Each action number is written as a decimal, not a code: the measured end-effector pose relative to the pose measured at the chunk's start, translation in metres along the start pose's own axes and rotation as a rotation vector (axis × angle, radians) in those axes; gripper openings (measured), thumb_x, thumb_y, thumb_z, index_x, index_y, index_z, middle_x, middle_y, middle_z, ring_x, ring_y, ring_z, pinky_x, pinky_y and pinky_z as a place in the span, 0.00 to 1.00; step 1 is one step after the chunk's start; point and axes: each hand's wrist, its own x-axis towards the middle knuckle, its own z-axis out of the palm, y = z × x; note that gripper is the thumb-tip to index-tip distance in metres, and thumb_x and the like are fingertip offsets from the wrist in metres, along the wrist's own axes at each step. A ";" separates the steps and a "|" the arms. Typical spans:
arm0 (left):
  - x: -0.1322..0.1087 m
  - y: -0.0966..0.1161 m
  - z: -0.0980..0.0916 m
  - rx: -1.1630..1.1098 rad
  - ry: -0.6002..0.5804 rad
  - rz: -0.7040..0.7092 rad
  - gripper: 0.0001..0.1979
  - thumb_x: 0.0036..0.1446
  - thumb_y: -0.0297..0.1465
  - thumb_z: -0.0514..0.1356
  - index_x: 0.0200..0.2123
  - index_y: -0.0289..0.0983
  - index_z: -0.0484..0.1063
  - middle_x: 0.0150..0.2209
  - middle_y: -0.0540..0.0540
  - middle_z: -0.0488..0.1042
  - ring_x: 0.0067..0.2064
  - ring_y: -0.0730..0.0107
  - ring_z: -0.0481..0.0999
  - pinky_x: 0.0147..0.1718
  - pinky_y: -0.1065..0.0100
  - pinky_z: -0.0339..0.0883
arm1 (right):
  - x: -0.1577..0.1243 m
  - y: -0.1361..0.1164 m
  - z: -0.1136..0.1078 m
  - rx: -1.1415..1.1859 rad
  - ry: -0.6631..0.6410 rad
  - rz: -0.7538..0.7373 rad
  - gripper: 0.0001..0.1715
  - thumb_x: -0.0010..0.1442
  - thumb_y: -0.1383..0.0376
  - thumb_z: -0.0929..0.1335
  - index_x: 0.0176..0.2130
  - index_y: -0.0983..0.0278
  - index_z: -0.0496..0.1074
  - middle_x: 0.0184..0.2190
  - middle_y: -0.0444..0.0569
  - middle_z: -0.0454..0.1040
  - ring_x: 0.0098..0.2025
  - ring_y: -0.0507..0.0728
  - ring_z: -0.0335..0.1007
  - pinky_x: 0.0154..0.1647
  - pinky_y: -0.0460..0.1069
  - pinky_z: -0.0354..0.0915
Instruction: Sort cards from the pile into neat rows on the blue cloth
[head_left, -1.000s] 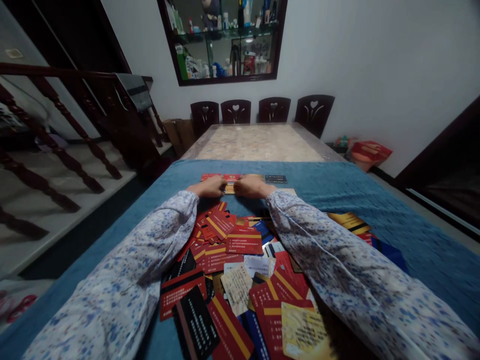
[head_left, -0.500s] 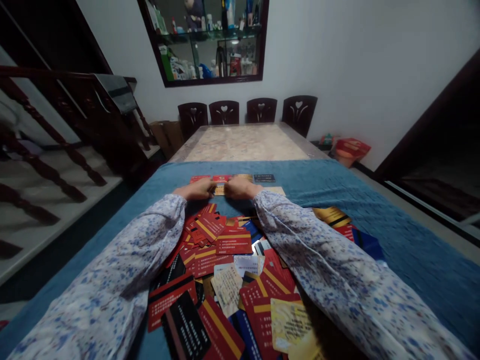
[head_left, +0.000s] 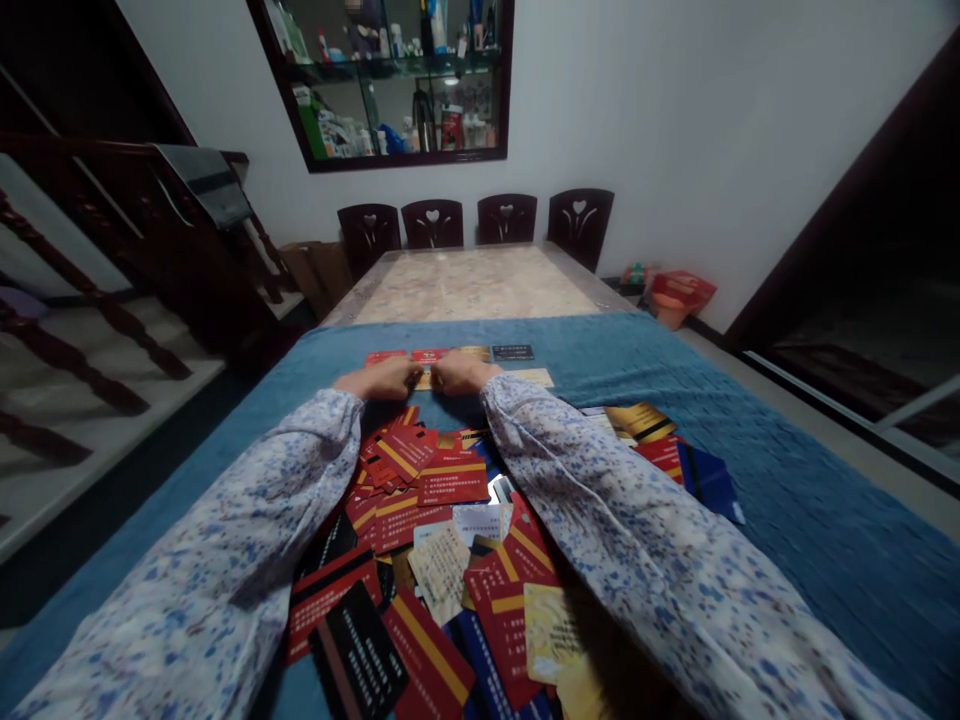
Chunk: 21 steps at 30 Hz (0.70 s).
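Note:
My left hand [head_left: 386, 379] and my right hand [head_left: 460, 373] are close together at the far part of the blue cloth, fingers bent inward. A yellowish card [head_left: 424, 381] lies between their fingertips, its two ends covered by them. Behind the hands runs a row of cards: a red card [head_left: 386, 357], another red card [head_left: 430, 355], a gold card [head_left: 474, 353] and a black card [head_left: 513, 353]. A pale card [head_left: 534, 377] lies to the right of my right hand. Between my forearms spreads a loose pile of red, black, blue and yellow cards [head_left: 452, 478].
More cards, including a gold card [head_left: 642, 421] and a blue card [head_left: 711, 482], lie right of my right sleeve. The blue cloth [head_left: 622, 350] covers the near table. Beyond it are the bare tabletop [head_left: 480, 283], several dark chairs [head_left: 507, 217] and a wall cabinet [head_left: 397, 100].
The view has turned slightly to the right, so everything appears further left. Both hands stay at the yellowish card, and more of the cards beyond my right sleeve shows.

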 end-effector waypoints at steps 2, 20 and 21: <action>0.000 0.003 -0.002 0.011 -0.042 -0.003 0.19 0.42 0.22 0.57 0.40 0.37 0.77 0.39 0.44 0.80 0.41 0.59 0.78 0.40 0.67 0.68 | 0.001 -0.001 0.000 -0.003 -0.003 0.000 0.19 0.65 0.67 0.66 0.53 0.68 0.79 0.51 0.63 0.81 0.55 0.64 0.78 0.50 0.49 0.70; 0.006 0.009 0.003 0.047 -0.024 -0.026 0.18 0.43 0.19 0.58 0.38 0.36 0.77 0.37 0.42 0.80 0.39 0.58 0.79 0.37 0.67 0.68 | -0.006 -0.007 -0.005 0.027 -0.010 0.065 0.22 0.69 0.64 0.64 0.57 0.68 0.76 0.55 0.64 0.78 0.56 0.64 0.76 0.52 0.52 0.71; 0.006 0.010 0.003 0.047 -0.022 -0.028 0.18 0.43 0.19 0.59 0.39 0.36 0.77 0.38 0.42 0.80 0.39 0.58 0.79 0.38 0.68 0.68 | -0.007 -0.007 -0.005 0.024 -0.013 0.062 0.22 0.68 0.65 0.64 0.58 0.68 0.75 0.55 0.65 0.78 0.57 0.65 0.76 0.52 0.52 0.71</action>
